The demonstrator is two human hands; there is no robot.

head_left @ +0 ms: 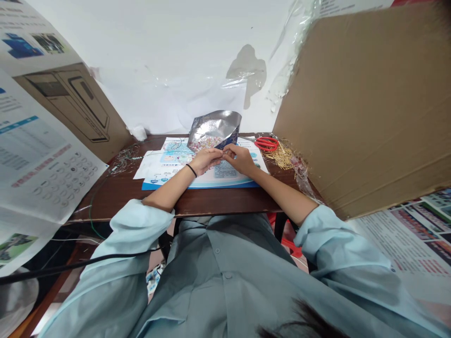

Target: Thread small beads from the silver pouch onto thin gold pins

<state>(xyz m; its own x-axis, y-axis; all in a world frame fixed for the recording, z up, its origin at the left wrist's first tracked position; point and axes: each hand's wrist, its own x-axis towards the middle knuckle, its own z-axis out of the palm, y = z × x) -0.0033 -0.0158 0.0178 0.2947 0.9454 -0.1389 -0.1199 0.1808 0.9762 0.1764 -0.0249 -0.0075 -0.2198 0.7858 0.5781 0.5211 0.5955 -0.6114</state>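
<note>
My left hand (206,160), a black band at its wrist, is turned palm up over printed sheets (169,172). Its fingertips meet those of my right hand (241,158), which is bent in a pinch. Whatever lies between the fingers is too small to make out. Just beyond them an opened silver foil pouch (220,124) stands tilted, its inside showing. Small pink, white and yellowish beads (207,142) lie in its lower part. Some loose beads are scattered on the paper left of my left hand.
Red-handled scissors (267,143) and a heap of thin golden sticks (282,157) lie at the right, beside crumpled clear plastic (301,173). Tangled clear thread (126,157) is at the left of the dark table (225,202). Cardboard panels (369,103) flank both sides; a white wall stands behind.
</note>
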